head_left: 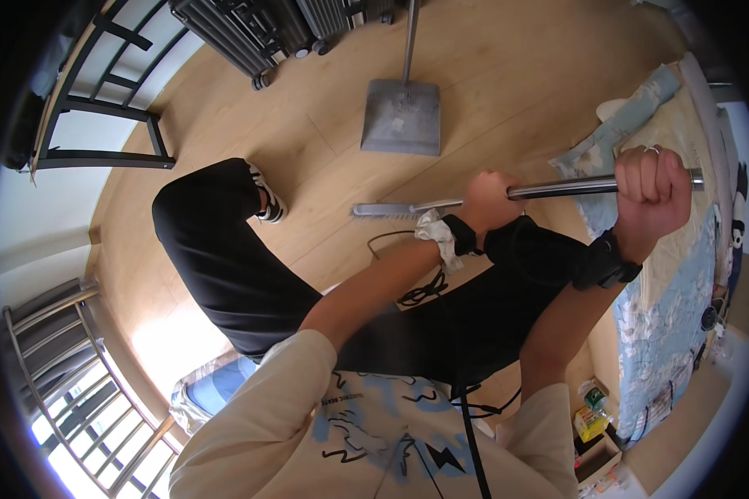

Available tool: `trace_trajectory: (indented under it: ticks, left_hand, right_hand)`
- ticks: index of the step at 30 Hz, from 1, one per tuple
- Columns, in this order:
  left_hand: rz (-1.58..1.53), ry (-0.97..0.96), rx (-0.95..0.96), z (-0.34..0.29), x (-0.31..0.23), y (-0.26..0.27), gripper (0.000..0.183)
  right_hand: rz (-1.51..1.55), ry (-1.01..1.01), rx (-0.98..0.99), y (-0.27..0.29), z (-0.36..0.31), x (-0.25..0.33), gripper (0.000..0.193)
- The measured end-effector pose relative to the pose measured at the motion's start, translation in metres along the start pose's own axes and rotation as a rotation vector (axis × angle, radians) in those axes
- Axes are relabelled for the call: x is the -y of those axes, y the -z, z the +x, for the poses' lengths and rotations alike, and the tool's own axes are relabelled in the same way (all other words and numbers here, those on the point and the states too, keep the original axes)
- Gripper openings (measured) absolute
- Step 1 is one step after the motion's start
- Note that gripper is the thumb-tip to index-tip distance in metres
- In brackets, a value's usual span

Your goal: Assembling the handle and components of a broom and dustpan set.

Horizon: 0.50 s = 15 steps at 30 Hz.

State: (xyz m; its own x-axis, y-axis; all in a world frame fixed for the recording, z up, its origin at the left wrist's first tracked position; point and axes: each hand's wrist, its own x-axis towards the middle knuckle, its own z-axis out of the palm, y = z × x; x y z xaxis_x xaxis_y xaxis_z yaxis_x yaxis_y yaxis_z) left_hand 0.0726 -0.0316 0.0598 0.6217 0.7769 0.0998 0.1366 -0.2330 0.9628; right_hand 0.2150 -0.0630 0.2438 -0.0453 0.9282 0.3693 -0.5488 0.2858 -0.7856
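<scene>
While our left hand and right hand close fingers round the broom, we seem mid-sweep, the dustpan apparently awaiting use.

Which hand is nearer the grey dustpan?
Left: the left hand grips the broom handle right of and below the dustpan in the picture; the right hand grips farther right, near the end.

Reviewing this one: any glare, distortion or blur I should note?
Head view: the window at lower left is blown out, with glare on the floor nearby; head view: fisheye bends the black metal frame at upper left, and the corners go dark; head view: left hand, right hand and broom handle look reasonably sharp.
</scene>
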Motion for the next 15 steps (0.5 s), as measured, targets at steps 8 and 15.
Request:
trace_trajectory:
  ticks: [8,15]
  left_hand:
    - [-0.036,0.155,0.041,0.018,0.027,-0.024,0.021]
    - [0.07,-0.132,-0.131,0.039,0.009,-0.022,0.02]
  right_hand:
    - [-0.063,-0.072,-0.384,0.022,0.003,-0.016,0.041]
    - [-0.193,0.111,-0.136,-0.004,-0.004,0.003,0.04]
